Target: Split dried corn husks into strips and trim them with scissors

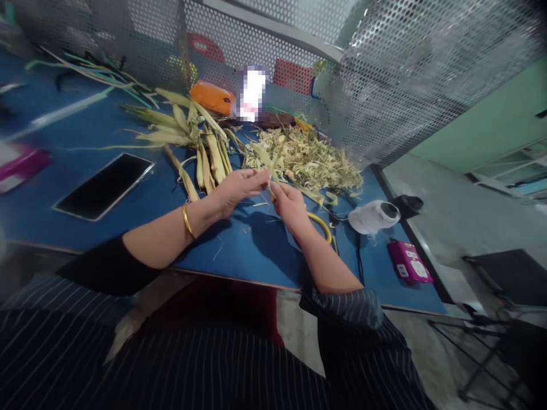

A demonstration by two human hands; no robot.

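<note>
Near the shredded pile (314,162), the left hand (239,189) and right hand (291,204) both pinch a pale-green strip (269,162).

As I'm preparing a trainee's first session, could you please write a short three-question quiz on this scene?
1. Multiple choice: which wrist wears the gold bangle? A) right B) left C) both
2. True or false: the white thread spool lies to the right of the right hand.
3. Short answer: what do that hand and the left hand hold together at their fingertips?

Key
1. B, left.
2. True.
3. A narrow pale green strip, apparently corn husk.
</note>
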